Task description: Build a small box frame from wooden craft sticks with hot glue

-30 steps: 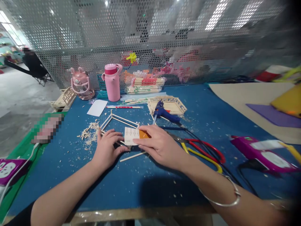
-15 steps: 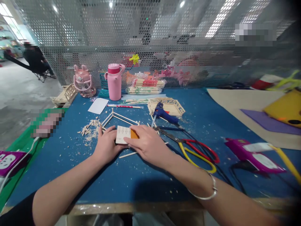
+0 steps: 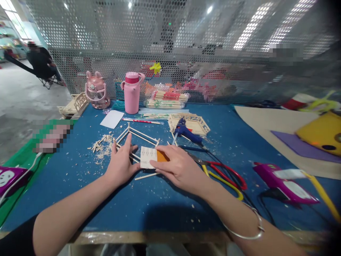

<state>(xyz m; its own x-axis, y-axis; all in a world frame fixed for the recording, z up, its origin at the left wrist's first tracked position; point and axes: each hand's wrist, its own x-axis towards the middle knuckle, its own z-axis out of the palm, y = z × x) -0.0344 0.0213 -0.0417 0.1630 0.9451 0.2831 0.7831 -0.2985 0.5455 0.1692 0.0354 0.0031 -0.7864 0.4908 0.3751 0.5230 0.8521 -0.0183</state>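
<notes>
My right hand (image 3: 177, 167) pinches a small white-and-orange piece (image 3: 147, 157), printed with arrows on its white face; whether it is a box or a folded card I cannot tell. Over the near left side of a wooden stick frame (image 3: 142, 134) is my left hand (image 3: 121, 158), fingers spread and thumb reaching toward the printed piece. The frame lies on the blue tabletop, partly hidden by both hands. One loose stick (image 3: 145, 176) rests just below them.
Stick scraps (image 3: 102, 146) lie left of the frame. A blue glue gun (image 3: 188, 131), red-and-yellow-handled pliers or cutters (image 3: 226, 174) and a stick tray (image 3: 197, 122) are to the right. Pink bottles (image 3: 131, 94) stand behind. A purple device (image 3: 286, 183) sits far right.
My left hand's fingers have spread and come away from the printed piece. My right hand has shifted slightly right and down with that piece. The view has tilted a little.
</notes>
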